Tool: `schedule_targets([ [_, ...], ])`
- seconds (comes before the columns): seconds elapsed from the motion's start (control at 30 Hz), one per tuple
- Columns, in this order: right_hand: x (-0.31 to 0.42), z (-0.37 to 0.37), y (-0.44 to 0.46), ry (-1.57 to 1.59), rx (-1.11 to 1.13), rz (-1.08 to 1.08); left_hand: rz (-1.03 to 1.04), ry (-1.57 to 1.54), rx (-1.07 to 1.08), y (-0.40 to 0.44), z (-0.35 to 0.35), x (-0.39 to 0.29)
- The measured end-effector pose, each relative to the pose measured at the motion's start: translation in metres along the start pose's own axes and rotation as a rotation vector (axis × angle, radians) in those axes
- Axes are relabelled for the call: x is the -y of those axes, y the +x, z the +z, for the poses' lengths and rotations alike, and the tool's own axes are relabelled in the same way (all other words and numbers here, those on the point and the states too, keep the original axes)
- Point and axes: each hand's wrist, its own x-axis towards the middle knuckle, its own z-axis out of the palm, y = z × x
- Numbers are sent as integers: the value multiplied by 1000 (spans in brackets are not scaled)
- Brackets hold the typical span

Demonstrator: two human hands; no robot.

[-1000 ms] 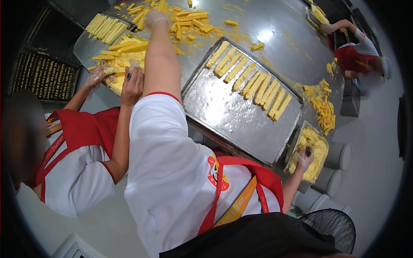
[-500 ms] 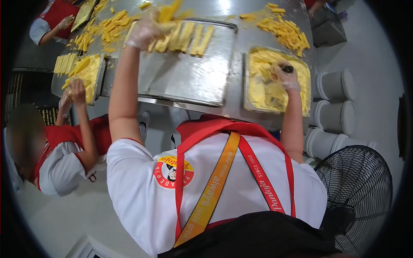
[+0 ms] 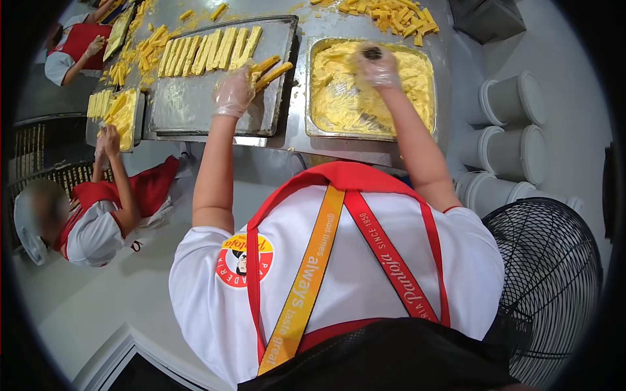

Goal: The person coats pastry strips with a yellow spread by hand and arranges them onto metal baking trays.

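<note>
My left hand (image 3: 235,91), in a clear plastic glove, is closed around a few yellow bread-like sticks (image 3: 272,77) that stick out to the right. It is over the right part of a metal baking sheet (image 3: 215,107). On that sheet lies a row of cream-coated sticks (image 3: 207,51), side by side. My right hand (image 3: 383,73), gloved too, grips a tool with a dark rounded end (image 3: 372,53); the rest of the tool is hidden and blurred. Below that hand is a deep metal pan (image 3: 352,135) of yellow cream (image 3: 332,88), with clear film showing near its lower side.
Loose yellow sticks (image 3: 398,16) are heaped at the table's far right, with more (image 3: 153,49) at the left. A co-worker (image 3: 98,215) handles a smaller tray at left; another person stands beyond. White buckets (image 3: 515,98) and a black fan (image 3: 548,280) are on the right.
The view has shifted. My left hand has come back from above the row to the sheet's right side, holding sticks. My right hand stays over the cream pan with the tool.
</note>
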Motion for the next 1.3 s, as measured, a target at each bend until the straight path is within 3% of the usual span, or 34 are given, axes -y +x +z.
schedule_targets([
  [0.07, -10, -22, -7, -12, -118, -151, 14, -2, -146, -5, -13, -1],
  [0.17, 28, -39, -41, -300, -161, -316, -57, -10, -115, -8, -43, -18],
  [0.27, 27, -40, -43, -161, 186, -416, 306, -186, -134, -4, -17, -46],
  [0.3, 11, -40, -34, -33, 316, -103, 418, -262, -104, -2, -8, -60],
  [0.33, 3, -47, -27, -50, 202, -48, 514, -361, -35, -1, -3, -81],
  [0.4, -11, -65, -18, -88, -26, 58, 385, -576, 336, 6, -1, -118],
  [0.43, -25, -75, -18, -158, -104, -130, 309, -642, 483, 9, 3, -134],
  [0.47, -17, -80, -26, -206, -101, -172, 244, -653, 562, 24, 26, -146],
  [0.53, 20, -92, -48, -302, -94, -261, 183, -624, 578, 45, 53, -156],
  [0.57, 31, -97, -55, -289, 10, -263, 186, -587, 521, 48, 59, -160],
  [0.6, 17, -99, -53, -197, 69, -145, 187, -549, 464, 50, 65, -162],
  [0.63, -9, -99, -45, -102, 127, -27, 377, -314, 534, 53, 56, -161],
  [0.67, -28, -101, -38, -6, 183, 92, 296, -389, 550, 52, 57, -159],
  [0.73, -31, -106, -38, -196, 19, -25, 135, -532, 572, 54, 58, -156],
  [0.8, -1, -107, -50, -323, -95, -160, 132, -607, 434, 34, 34, -161],
  [0.83, 4, -108, -57, -496, -107, -358, 151, -658, 402, 25, 26, -159],
  [0.87, 1, -109, -59, -362, 11, -287, 168, -709, 371, 21, 21, -159],
  [0.93, -10, -110, -63, -89, 239, -141, 144, -775, 512, 20, 20, -158],
  [0.97, -15, -110, -58, -33, 226, -64, 133, -808, 580, 20, 21, -159],
  [1.07, -5, -129, -48, -255, -4, 314, 65, -581, 574, 22, 35, -177],
  [1.17, -17, -126, -47, -342, -87, 7, 93, -618, 325, 21, 52, -184],
  [1.2, -16, -122, -50, -392, -138, -97, 56, -604, 331, 22, 58, -185],
  [1.3, 15, -115, -63, -84, -98, -62, -11, -542, 330, 31, 74, -188],
])
